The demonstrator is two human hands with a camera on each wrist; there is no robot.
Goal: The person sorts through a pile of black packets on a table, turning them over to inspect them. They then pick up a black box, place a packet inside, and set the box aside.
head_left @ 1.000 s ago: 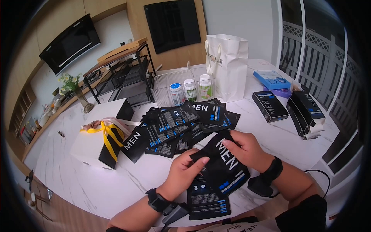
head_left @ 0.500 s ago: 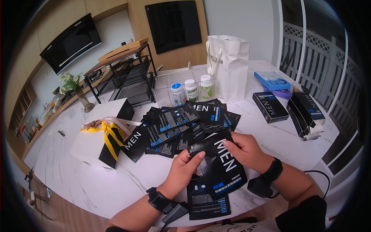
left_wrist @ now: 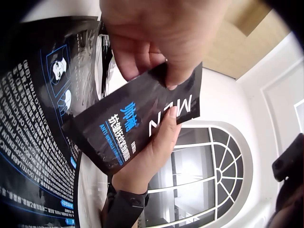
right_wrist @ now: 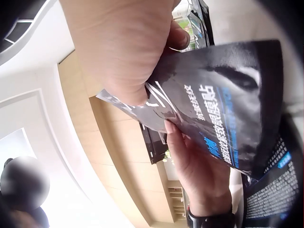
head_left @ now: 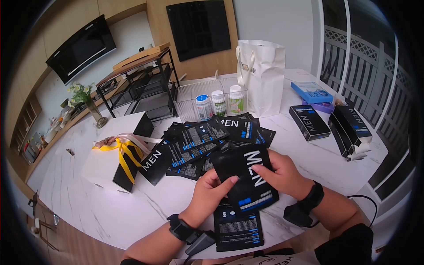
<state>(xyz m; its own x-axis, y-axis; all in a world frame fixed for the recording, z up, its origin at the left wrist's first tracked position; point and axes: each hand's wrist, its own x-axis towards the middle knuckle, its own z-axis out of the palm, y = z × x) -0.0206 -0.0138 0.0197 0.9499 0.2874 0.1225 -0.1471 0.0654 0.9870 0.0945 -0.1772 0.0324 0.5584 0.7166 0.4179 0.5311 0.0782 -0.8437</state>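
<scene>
A flat black mask sachet printed MEN [head_left: 245, 192] is held over the table by both hands. The left hand [head_left: 210, 190] pinches its left edge, thumb on the printed front and fingers behind. On the other side, the right hand [head_left: 287, 174] grips the right edge, its thumb over the MEN lettering. In the left wrist view the sachet [left_wrist: 118, 114] shows blue and white print, with both thumbs on its face. Another black sachet [head_left: 238, 229] lies text side up at the table's near edge, partly covered by the held one.
Beyond the hands lies a pile of black sachets [head_left: 198, 141]. A white box with ribbons [head_left: 104, 165] stands left. Behind are a clear bin [head_left: 185, 104] with bottles and a white paper bag [head_left: 267, 84]. Black cartons [head_left: 309, 121] and a blue box [head_left: 311, 91] sit right.
The held sachet, bent and creased at its upper left earlier, now lies flatter between the hands. Its lower end has risen and shifted slightly left. Both hands keep hold; the pile is unchanged.
</scene>
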